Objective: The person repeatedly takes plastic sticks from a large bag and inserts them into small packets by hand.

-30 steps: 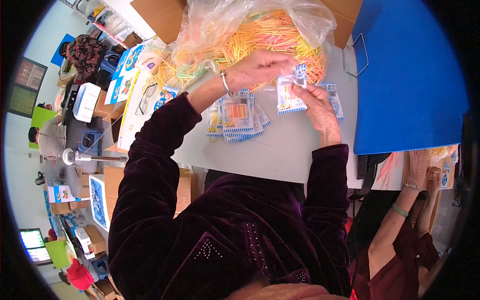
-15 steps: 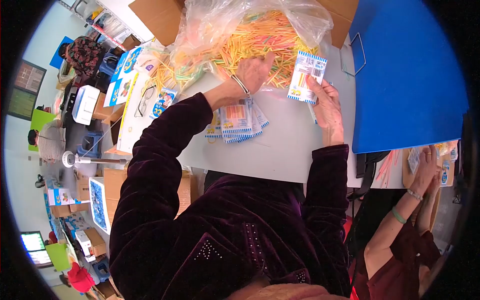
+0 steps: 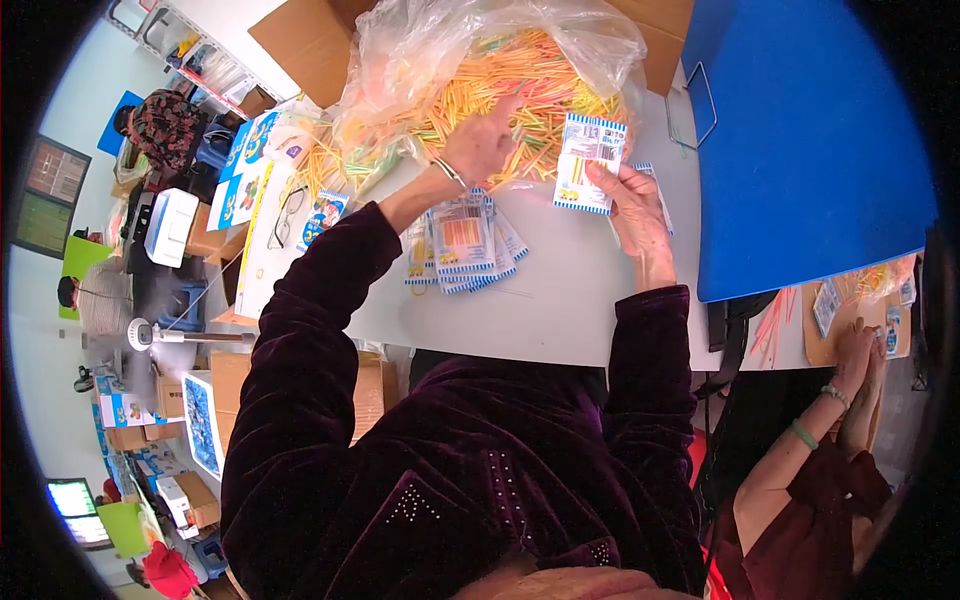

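Note:
My right hand (image 3: 640, 215) holds a small clear packet (image 3: 590, 165) with blue striped ends, pinched between thumb and fingers; thin coloured sticks show inside it. Over the near side of a big heap of yellow, orange and pink sticks (image 3: 540, 75), my left hand (image 3: 482, 145) has its index finger stretched out and nothing visible in it. The heap lies in an open clear plastic bag (image 3: 400, 70). Several filled packets (image 3: 463, 240) are stacked on the table below my left wrist. Another packet (image 3: 645, 172) lies partly hidden behind my right hand.
Eyeglasses (image 3: 287, 217) and a blue packet (image 3: 325, 215) lie at the left. A blue board (image 3: 810, 150) stands to the right, with a wire handle near its edge. Beyond it, a co-worker's hands (image 3: 857, 355) are over a tray (image 3: 818, 340). Cardboard flaps flank the bag.
My left hand has moved away from the packet to the heap. The packet, still in my right hand, now shows flat and unobstructed. The co-worker's hands have shifted, and the view has turned slightly.

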Available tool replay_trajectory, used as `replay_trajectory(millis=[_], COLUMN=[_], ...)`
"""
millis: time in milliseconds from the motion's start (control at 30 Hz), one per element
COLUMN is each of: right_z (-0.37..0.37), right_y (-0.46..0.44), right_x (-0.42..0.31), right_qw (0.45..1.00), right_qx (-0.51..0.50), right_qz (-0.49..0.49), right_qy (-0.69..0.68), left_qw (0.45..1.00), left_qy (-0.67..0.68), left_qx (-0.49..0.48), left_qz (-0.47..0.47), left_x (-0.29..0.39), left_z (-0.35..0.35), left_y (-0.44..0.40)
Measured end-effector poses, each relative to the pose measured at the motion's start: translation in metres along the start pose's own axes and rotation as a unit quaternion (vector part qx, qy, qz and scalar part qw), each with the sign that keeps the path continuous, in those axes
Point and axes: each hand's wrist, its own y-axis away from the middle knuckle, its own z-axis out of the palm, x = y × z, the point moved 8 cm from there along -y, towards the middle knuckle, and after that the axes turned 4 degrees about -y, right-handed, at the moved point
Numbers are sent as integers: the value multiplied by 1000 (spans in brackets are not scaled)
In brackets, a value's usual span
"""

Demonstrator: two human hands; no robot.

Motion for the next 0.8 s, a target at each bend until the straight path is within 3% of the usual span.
replay_trajectory(millis=[67, 133, 167, 200, 267, 500, 600, 667, 800], right_z=[4, 7, 9, 10, 11, 21, 20, 20, 19], right_y=[2, 1, 1, 1, 3, 7, 5, 6, 6], right_x=[0, 3, 5, 6, 11, 12, 17, 18, 18], right_qw=[1000, 1000, 999, 999, 998, 997, 995, 993, 993], right_qx=[-1, -6, -15, -24, -31, -42, -63, -65, -63], right_qz=[11, 23, 24, 26, 54, 70, 82, 94, 92], right_qy=[6, 15, 22, 30, 23, 14, 15, 16, 30], left_qw=[997, 982, 975, 975, 884, 895, 877, 907, 943], left_qy=[64, 118, 208, 208, 465, 444, 480, 419, 328], left_qx=[29, 132, 83, 84, 47, 6, -21, -26, -4], left_qz=[38, 62, 14, 13, -9, 30, -22, 42, 62], left_x=[4, 7, 5, 12, 22, 47, 47, 57, 59], left_z=[-18, -47, -49, -57, -57, -43, -30, -30, -26], left_y=[-9, -18, -24, -26, -32, -23, -14, -9, 1])
